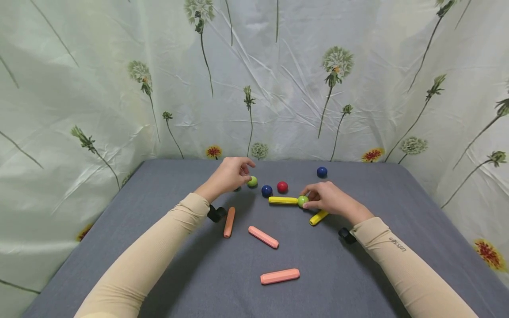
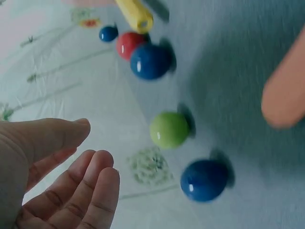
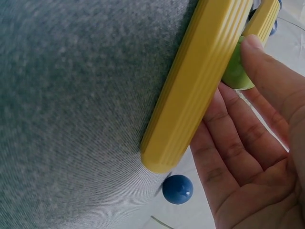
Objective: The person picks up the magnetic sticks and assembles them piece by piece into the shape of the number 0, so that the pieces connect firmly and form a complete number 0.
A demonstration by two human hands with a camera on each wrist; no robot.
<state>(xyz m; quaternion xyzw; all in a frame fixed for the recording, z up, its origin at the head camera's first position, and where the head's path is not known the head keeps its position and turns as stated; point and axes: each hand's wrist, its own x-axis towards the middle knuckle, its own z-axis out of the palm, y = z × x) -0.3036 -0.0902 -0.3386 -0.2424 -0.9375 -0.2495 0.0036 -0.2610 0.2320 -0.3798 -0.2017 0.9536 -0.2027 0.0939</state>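
Note:
My right hand pinches a green ball between thumb and fingers, at the right end of a yellow ribbed stick. Another yellow stick lies on the cloth below that hand, partly covered by it in the head view. My left hand hovers over the far left of the table with relaxed fingers and nothing in them. Nearest to it are a second green ball and a blue ball, the latter mostly hidden by the hand in the head view.
A blue ball and a red ball sit side by side between the hands; another blue ball lies farther back. Nearer on the grey cloth lie an orange-brown stick and pink sticks. A flowered curtain hangs behind.

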